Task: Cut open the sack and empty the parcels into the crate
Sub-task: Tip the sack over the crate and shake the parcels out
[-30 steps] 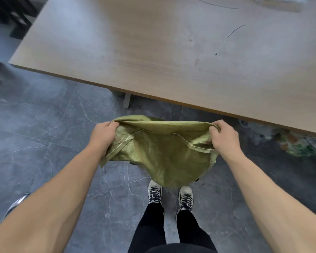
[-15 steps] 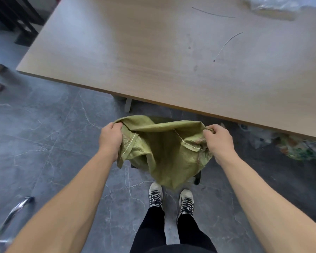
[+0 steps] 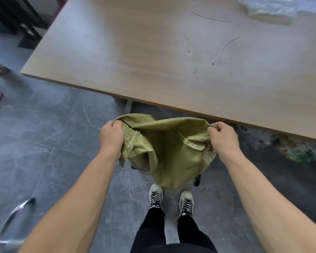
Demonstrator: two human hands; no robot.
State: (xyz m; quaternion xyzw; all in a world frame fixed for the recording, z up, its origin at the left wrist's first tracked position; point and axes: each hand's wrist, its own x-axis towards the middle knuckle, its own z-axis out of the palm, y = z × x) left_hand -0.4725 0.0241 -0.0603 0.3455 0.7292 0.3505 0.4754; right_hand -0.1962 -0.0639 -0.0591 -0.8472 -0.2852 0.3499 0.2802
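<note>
A limp olive-green woven sack (image 3: 169, 157) hangs in front of me, above the floor and my shoes. My left hand (image 3: 112, 136) grips its left upper corner. My right hand (image 3: 223, 138) grips the right upper corner, fingers curled round the bunched edge. The sack sags between the two hands, and a stitched white seam shows near each grip. A dark object (image 3: 197, 179) shows below the sack, mostly hidden by it; I cannot tell whether it is the crate. No parcels are visible.
A wide wooden table (image 3: 171, 57) stands just beyond the sack, with thin strings (image 3: 224, 49) and clear plastic (image 3: 268, 5) at its far right. Crumpled bags (image 3: 297, 150) lie under its right edge. A chrome chair leg (image 3: 9, 220) is at lower left on the grey floor.
The view has tilted up a little, showing more table. Both hands keep their grip on the sack, which hangs with slightly different folds.
</note>
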